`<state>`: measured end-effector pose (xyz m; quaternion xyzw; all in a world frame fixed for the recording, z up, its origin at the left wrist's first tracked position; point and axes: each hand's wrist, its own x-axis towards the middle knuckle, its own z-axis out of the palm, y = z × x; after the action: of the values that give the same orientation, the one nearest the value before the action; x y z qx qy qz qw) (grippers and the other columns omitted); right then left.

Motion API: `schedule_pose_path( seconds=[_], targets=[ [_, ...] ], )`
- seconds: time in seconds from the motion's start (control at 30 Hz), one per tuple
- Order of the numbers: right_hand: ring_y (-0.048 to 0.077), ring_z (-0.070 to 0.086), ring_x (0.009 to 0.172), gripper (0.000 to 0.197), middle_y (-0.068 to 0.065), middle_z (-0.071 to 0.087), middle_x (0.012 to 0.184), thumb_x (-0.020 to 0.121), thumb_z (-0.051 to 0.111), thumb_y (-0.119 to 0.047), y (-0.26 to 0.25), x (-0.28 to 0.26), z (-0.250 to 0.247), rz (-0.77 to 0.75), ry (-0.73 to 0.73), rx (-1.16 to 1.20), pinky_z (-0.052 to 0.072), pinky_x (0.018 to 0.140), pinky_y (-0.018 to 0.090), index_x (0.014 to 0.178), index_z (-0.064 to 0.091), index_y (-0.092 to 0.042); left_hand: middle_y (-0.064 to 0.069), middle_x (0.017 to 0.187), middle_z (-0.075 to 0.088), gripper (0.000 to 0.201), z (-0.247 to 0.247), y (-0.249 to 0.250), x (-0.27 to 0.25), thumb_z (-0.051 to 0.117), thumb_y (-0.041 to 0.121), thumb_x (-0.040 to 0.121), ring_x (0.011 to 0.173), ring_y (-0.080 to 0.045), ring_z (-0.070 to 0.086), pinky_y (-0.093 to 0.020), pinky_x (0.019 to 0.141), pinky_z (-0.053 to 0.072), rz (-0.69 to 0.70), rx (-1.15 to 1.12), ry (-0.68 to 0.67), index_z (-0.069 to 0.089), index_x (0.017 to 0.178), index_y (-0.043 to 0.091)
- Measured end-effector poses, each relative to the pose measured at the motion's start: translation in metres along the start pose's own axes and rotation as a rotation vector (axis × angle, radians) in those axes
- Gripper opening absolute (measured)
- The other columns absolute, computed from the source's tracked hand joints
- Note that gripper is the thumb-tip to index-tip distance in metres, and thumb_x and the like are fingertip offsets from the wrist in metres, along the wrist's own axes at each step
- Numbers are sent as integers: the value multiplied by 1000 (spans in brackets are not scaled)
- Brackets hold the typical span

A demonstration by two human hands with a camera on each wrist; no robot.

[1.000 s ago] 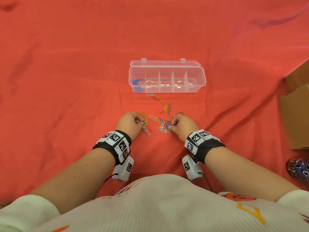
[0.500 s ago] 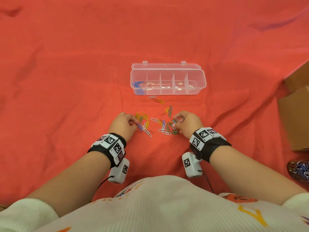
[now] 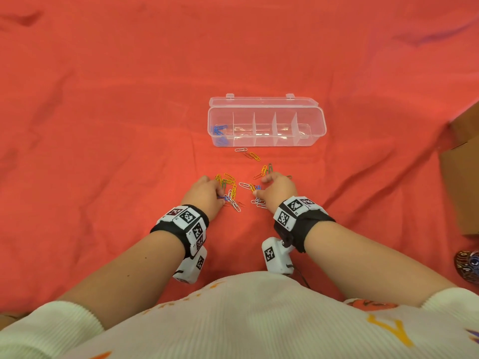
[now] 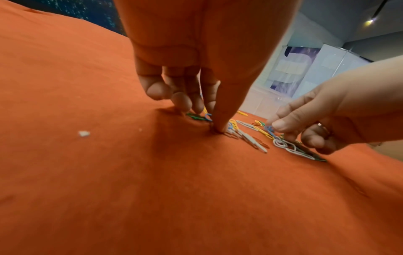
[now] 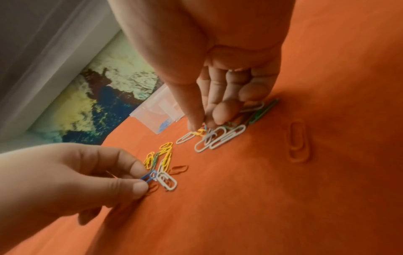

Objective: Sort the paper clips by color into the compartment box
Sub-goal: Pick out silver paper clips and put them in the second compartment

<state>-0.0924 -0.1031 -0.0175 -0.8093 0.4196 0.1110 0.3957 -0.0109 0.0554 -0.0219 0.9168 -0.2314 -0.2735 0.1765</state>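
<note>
Loose paper clips (image 3: 233, 187) in yellow, green, white, orange and blue lie on the red cloth in front of a clear compartment box (image 3: 318, 130). The box is open, with several blue clips (image 3: 219, 130) in its leftmost compartment. My left hand (image 3: 223, 198) pinches a blue paper clip (image 5: 149, 176) between thumb and forefinger at the pile's left side. At the right side, my right hand (image 3: 259, 186) has thumb and forefinger closed on another blue clip (image 4: 269, 129) among white clips (image 5: 218, 139). Both hands stay low on the cloth.
A cardboard box (image 3: 461, 177) stands at the right edge, with a dark patterned object (image 3: 469, 268) below it. Two clips (image 3: 248, 152) lie just in front of the compartment box. The cloth has folds; a small white scrap (image 4: 84, 133) lies left of the pile.
Both hands have stayed at the pile. The left hand's fingertips shifted a little toward me and closed on a blue clip; the right hand shifted slightly within its cluster.
</note>
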Motion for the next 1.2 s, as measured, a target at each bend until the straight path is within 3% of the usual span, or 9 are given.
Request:
schedule_pose_path(
  seconds=[0.1,0.17,0.3,0.57,0.67,0.77,0.93,1.07,1.2],
  targets=[
    [17,52,79,26,5,63,93,81,69,-19,-3,2,3,42,-14,-33,38,69,24,103,59,-12,-10,104,55,5,0,0,-1,61,17,80,97,-29,57,-38,87,47,3,23,-41,63,84,16],
    [18,51,80,13,2,57,76,84,65,-22,-5,2,1,42,-72,-120,37,64,27,80,54,-17,-9,104,56,6,-1,-1,-2,61,17,81,95,-28,57,-38,86,47,5,13,-37,63,86,16],
    [18,51,76,33,-8,43,58,85,62,-19,-8,1,-1,13,-119,-172,31,50,23,61,41,-24,-8,99,62,6,-3,-4,-5,62,16,80,92,-26,58,-37,83,48,-10,-68,-7,65,85,16],
    [13,49,55,27,-9,51,60,76,71,-15,3,0,-2,-99,-31,72,39,59,26,61,51,-25,7,70,61,14,-19,-4,-6,65,14,78,70,-13,57,-24,66,39,5,-275,108,64,90,21],
    [5,49,42,26,-6,54,59,75,74,-14,-1,2,-13,-107,-36,218,39,46,19,62,55,-25,12,62,55,15,-24,0,-3,63,13,79,59,-2,50,-20,57,36,46,-317,132,58,85,26],
    [0,45,27,21,3,59,64,77,73,-9,-8,4,-23,-130,-125,339,35,34,13,67,58,-21,12,64,53,13,-29,6,1,61,12,80,57,1,45,-23,59,35,105,-334,123,60,86,24],
    [0,48,31,5,3,67,68,80,71,-10,-33,6,-35,-199,-158,385,38,41,14,83,71,-14,13,67,52,16,-40,18,14,64,13,80,56,0,44,-23,63,38,128,-398,176,66,93,21],
    [-1,52,32,15,-1,65,67,86,64,-11,-64,19,-36,-189,-107,374,41,40,12,98,70,-5,8,67,55,12,-60,25,29,64,13,80,57,-2,46,-21,60,37,93,-447,276,69,89,17],
    [1,53,30,20,4,62,69,90,55,-2,-98,37,-33,-128,-123,477,44,34,16,109,62,3,1,78,62,18,-80,32,49,58,9,81,69,-13,51,-21,69,39,63,-421,371,71,91,16]
  ],
)
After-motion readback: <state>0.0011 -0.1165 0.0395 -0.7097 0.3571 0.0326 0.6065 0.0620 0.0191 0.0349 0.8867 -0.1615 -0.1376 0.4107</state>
